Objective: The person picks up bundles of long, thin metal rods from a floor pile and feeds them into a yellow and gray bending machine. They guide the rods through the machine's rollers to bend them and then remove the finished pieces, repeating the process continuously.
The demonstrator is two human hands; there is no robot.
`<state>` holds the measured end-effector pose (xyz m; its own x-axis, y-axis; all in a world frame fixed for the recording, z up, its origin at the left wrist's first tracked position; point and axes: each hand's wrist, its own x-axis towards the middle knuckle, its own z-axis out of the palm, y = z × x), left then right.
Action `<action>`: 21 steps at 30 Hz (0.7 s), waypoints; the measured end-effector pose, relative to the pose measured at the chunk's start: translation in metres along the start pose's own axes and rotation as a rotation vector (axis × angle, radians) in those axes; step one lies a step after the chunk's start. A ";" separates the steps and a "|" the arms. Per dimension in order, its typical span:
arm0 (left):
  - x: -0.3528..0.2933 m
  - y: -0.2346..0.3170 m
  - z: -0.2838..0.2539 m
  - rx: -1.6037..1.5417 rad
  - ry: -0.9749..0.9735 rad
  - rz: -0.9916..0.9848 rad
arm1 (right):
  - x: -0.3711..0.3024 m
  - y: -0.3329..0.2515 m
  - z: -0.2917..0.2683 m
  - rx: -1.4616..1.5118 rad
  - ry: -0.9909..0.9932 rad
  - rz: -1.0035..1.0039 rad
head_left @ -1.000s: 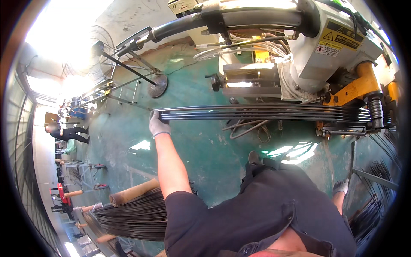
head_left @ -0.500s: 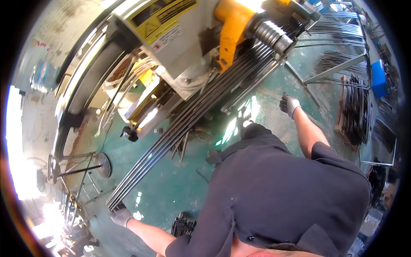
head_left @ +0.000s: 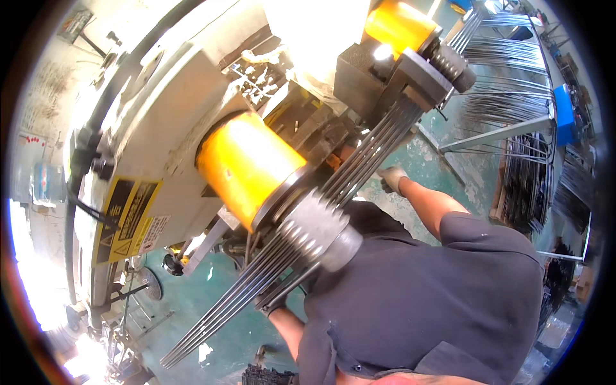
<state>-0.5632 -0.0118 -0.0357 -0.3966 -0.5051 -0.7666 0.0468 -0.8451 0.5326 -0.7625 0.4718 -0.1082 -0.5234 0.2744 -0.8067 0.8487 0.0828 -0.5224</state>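
Observation:
A bundle of long dark metal rods (head_left: 221, 308) slants from lower left to upper right through the bending machine (head_left: 160, 128). My left hand (head_left: 273, 301), in a glove with a dark palm, is at the lower side of the bundle. Its fingers are partly hidden by the rods, so their grip does not show. Beyond the rods' other side, my right hand (head_left: 393, 178), in a light glove, hangs with loosely bent fingers and nothing visible in them. A yellow cylinder (head_left: 250, 167) with a ridged metal end (head_left: 321, 231) sits over the rods.
A second yellow cylinder (head_left: 401, 25) stands farther along the machine, beside a metal block (head_left: 420, 77). On the right, racks (head_left: 500, 133) carry several bundles of bent rods (head_left: 507, 54). A blue bin (head_left: 564, 115) is behind them. Dark short pieces (head_left: 266, 375) lie at the bottom.
My view has shifted, and more of the machine fills it. My left hand has left the rods' near ends and moved up along the bundle. My right hand has come closer to the rods.

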 end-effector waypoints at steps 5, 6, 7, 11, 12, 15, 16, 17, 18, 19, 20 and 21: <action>-0.038 -0.044 0.056 0.355 -0.195 0.129 | -0.004 -0.042 -0.002 -0.053 -0.184 -0.095; -0.040 -0.044 0.061 0.469 -0.233 0.209 | -0.002 -0.040 -0.004 -0.025 -0.196 -0.116; -0.039 -0.040 0.064 0.599 -0.263 0.310 | -0.001 -0.032 -0.009 0.065 -0.211 -0.109; -0.028 -0.025 0.066 1.017 -0.363 0.705 | -0.030 -0.009 -0.025 0.246 -0.179 -0.042; -0.025 -0.022 0.069 1.090 -0.392 0.775 | -0.034 -0.001 -0.032 0.320 -0.172 -0.031; -0.018 -0.014 0.072 1.255 -0.474 0.948 | -0.060 0.012 -0.035 0.465 -0.109 -0.027; -0.017 -0.013 0.072 1.288 -0.496 0.988 | -0.072 0.004 -0.031 0.461 -0.094 -0.082; -0.018 -0.011 0.069 1.277 -0.518 0.979 | -0.084 -0.003 -0.028 0.461 -0.070 -0.136; -0.011 -0.012 0.074 1.321 -0.569 1.080 | -0.096 -0.009 -0.030 0.475 -0.029 -0.192; -0.005 -0.013 0.076 1.366 -0.614 1.184 | -0.110 -0.013 -0.032 0.548 -0.060 -0.260; -0.003 -0.012 0.073 1.394 -0.628 1.299 | -0.120 -0.023 -0.029 0.576 -0.068 -0.343; -0.020 -0.007 0.078 1.630 -0.596 1.536 | -0.128 -0.030 -0.028 0.601 -0.071 -0.416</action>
<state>-0.6273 0.0178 0.0045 -0.9421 -0.0608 0.3297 0.0758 0.9194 0.3860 -0.7190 0.4606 0.0184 -0.8138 0.2707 -0.5143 0.4010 -0.3790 -0.8340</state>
